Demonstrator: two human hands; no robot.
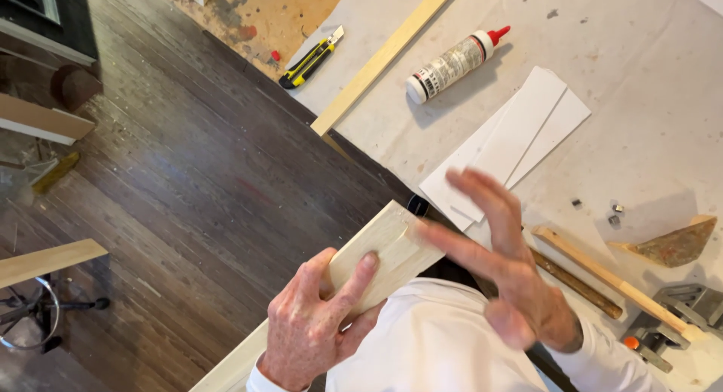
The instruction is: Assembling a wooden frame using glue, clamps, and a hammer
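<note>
The left hand (312, 317) grips a pale wooden board (376, 260) near its upper end — thumb along the left edge, index finger pressed flat on the top face, the other fingers curled under the right edge. The board runs diagonally from the near left up toward the middle, its square end reaching the edge of the tabletop (648, 128), with the dark wood floor (188, 189) below it.

The right hand (501, 260) is open and holds nothing — fingers spread and slightly blurred, the palm turned left toward the board's end, the index fingertip just at that end; whether it touches cannot be told. The wrist bends up out of a white sleeve (617, 358).

Behind the right hand, white sheets (527, 128) lie fanned on the tabletop. Farther off lie a glue bottle (456, 64) with a red cap, a long wooden strip (384, 57) and a yellow utility knife (310, 59). To the right lies a wooden-handled tool (610, 279).
</note>
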